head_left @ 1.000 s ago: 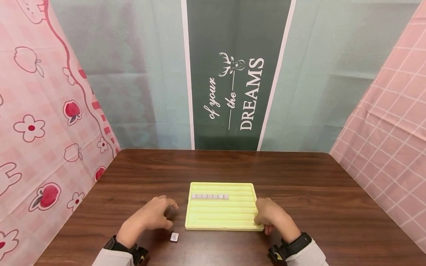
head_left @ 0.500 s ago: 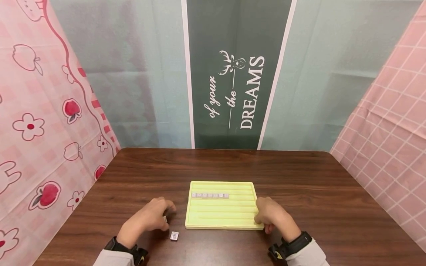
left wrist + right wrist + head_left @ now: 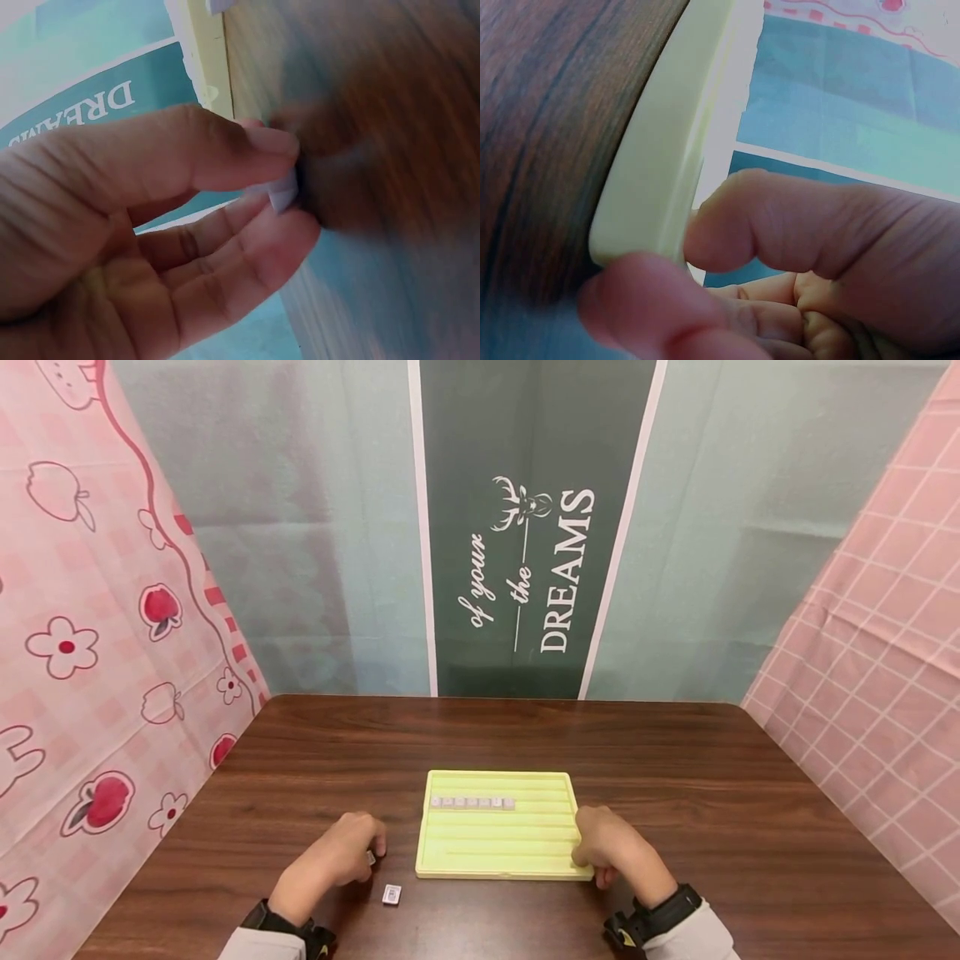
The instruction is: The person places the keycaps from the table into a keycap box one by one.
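Observation:
A small pale tile is pinched between the thumb and fingers of my left hand, just over the table left of the yellow tray. In the head view only a sliver of that tile shows. Another small square tile, marked on its top face, lies on the table close to the left hand. The yellow ridged tray lies flat, with a row of several pale tiles along one upper groove, starting at its left side. My right hand grips the tray's right edge near the front corner, its thumb at the rim.
The dark wooden table extends behind and to both sides of the tray. A green and grey printed curtain hangs behind it, with pink patterned cloths at the sides. Black bands circle both wrists.
My left hand has closed its thumb and fingers on a tile and drawn slightly back from the tray. The right hand stays on the tray edge; the tray has barely moved.

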`<state>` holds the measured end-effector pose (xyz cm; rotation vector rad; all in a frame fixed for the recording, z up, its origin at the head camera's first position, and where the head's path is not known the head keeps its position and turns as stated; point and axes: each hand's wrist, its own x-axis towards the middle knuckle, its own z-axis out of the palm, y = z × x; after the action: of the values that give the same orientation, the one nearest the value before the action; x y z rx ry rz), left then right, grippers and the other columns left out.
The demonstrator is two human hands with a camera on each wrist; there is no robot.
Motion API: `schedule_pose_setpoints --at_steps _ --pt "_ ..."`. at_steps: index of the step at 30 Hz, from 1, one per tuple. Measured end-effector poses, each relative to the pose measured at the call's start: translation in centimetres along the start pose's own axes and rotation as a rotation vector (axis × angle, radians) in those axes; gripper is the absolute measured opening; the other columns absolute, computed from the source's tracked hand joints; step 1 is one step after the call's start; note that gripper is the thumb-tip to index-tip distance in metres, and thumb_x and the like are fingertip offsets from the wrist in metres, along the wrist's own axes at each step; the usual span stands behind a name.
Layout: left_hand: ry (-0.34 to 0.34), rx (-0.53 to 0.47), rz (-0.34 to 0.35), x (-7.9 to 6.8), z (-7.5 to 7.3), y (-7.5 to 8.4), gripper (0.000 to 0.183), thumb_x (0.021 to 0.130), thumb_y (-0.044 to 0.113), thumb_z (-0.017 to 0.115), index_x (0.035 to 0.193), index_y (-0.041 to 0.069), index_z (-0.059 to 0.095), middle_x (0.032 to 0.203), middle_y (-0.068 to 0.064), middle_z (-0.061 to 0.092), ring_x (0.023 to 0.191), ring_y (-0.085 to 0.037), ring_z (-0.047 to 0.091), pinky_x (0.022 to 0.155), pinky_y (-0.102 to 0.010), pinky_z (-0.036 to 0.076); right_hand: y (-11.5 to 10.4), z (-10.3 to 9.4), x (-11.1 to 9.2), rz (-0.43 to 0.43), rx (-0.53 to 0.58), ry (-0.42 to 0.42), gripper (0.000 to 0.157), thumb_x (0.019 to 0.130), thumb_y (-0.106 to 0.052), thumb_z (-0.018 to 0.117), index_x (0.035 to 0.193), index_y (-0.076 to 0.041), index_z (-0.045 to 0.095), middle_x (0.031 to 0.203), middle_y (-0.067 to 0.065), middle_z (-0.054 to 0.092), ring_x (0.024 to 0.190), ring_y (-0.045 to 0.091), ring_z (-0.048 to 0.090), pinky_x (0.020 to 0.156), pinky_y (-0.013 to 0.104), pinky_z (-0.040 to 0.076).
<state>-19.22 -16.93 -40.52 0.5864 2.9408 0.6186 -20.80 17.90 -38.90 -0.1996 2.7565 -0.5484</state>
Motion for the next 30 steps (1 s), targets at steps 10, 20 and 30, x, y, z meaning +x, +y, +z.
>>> schedule_pose_setpoints --at_steps 10,20,30 --pt "-0.023 -0.009 -0.027 0.0 0.1 -0.1 0.032 0.051 -0.018 0.065 0.058 0.011 0.055 0.063 0.002 0.049 0.057 -0.016 0.044 0.047 -0.029 0.040 -0.1 0.0 0.0 -0.002 0.001 0.007 0.012 0.067 0.007 0.055 0.068 -0.002 0.047 0.039 0.007 0.050 0.031 0.015 0.051 0.031 0.026 0.044" --pt "0.041 -0.047 0.104 0.1 -0.3 -0.7 0.027 0.053 -0.011 0.063 0.066 0.011 0.056 0.065 0.003 0.047 0.060 -0.014 0.042 0.049 -0.026 0.037 -0.1 0.0 0.1 0.007 0.015 -0.006 0.012 0.069 0.007 0.057 0.071 -0.001 0.048 0.044 0.010 0.052 0.032 0.014 0.052 0.031 0.026 0.045" --pt "0.021 -0.203 0.142 0.5 -0.9 -0.9 0.023 0.058 -0.005 0.064 0.074 0.011 0.061 0.069 0.007 0.053 0.063 -0.010 0.051 0.053 -0.024 0.044 0.1 0.1 0.0 -0.012 0.032 0.014 0.012 0.066 0.008 0.055 0.067 -0.001 0.047 0.039 0.007 0.049 0.030 0.016 0.051 0.030 0.027 0.044"
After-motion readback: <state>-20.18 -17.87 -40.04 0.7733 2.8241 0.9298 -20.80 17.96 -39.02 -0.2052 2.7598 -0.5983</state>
